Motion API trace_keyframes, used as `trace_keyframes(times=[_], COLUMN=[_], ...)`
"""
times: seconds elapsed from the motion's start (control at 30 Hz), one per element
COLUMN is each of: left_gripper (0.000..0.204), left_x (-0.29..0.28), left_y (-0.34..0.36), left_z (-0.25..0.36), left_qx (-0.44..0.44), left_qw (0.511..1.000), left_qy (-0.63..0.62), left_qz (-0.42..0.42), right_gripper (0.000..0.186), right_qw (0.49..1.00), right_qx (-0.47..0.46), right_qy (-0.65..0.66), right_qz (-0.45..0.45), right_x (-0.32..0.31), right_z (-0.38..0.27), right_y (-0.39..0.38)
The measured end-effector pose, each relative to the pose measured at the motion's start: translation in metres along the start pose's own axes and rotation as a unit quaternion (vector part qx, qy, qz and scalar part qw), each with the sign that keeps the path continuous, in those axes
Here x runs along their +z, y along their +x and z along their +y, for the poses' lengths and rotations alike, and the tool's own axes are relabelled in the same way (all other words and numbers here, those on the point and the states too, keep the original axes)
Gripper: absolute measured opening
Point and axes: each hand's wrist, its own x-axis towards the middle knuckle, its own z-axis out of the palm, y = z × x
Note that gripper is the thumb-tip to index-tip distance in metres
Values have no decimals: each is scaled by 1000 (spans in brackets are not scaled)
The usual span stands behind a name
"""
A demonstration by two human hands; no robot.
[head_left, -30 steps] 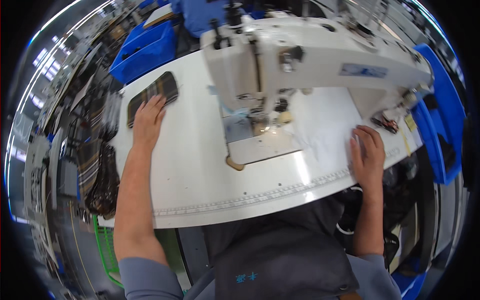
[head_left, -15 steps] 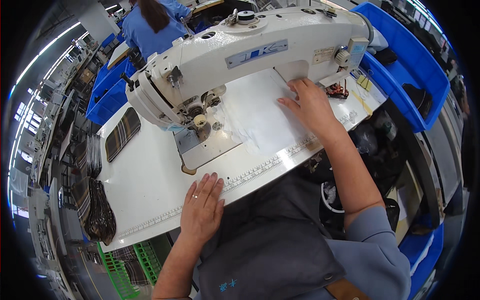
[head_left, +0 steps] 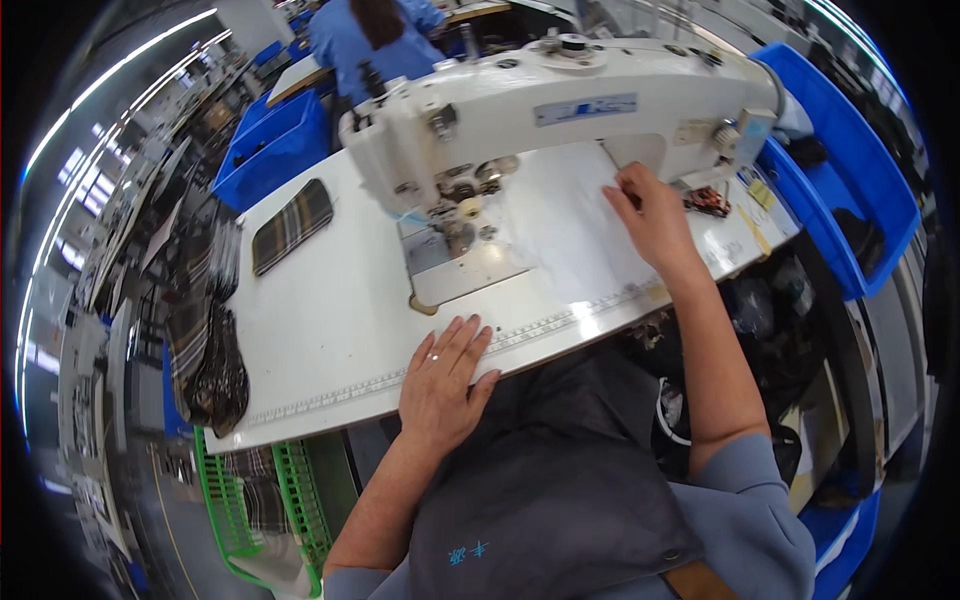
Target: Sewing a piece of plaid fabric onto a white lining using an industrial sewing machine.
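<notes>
My left hand (head_left: 445, 382) lies flat on the front edge of the white sewing table (head_left: 330, 345), fingers stretched out over the printed ruler strip (head_left: 380, 382). Beyond it stands a white sewing machine (head_left: 640, 100), its needle area over the metal plate (head_left: 470, 275). My right hand (head_left: 655, 220) is at the right of the bed, under the machine's arm, with its fingers curled in. Whether a small thing is between those fingers is hidden. Under and beside this hand spreads a smooth white sheet-like surface (head_left: 570, 220). A plaid fabric piece (head_left: 292, 228) rests on the table left of the machine.
Stacked plaid pieces (head_left: 205, 350) hang over the table's left edge. Below them is a green basket (head_left: 215, 490) with plaid cloth. Blue bins stand at the right (head_left: 850, 190) and far left (head_left: 270, 160). A person in blue (head_left: 365, 45) is behind the machine.
The view has shifted, so the table and machine appear farther right. My right hand's fingers have curled in more. My left hand stays flat on the table edge.
</notes>
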Motion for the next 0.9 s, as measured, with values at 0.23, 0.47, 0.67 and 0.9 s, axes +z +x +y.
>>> trace_keyframes(times=[0.23,0.47,0.67,0.9], left_gripper=[73,101,72,29], left_x=[8,-7,-51,-156], left_y=[0,-20,-51,-93], left_z=[2,-16,-64,-152], left_qx=[-65,-122,-271,-253], left_qw=[933,535,699,861], left_qy=[-345,-834,-645,-20], left_qz=[74,65,151,441], right_gripper=[33,32,23,25], right_qw=[965,874,889,921], right_qx=[-82,-105,39,22], right_qy=[172,386,335,278], right_qz=[-183,-276,-309,-273], right_x=[-8,24,69,92], right_z=[-110,-155,-122,-111], right_y=[-67,-77,-77,-85])
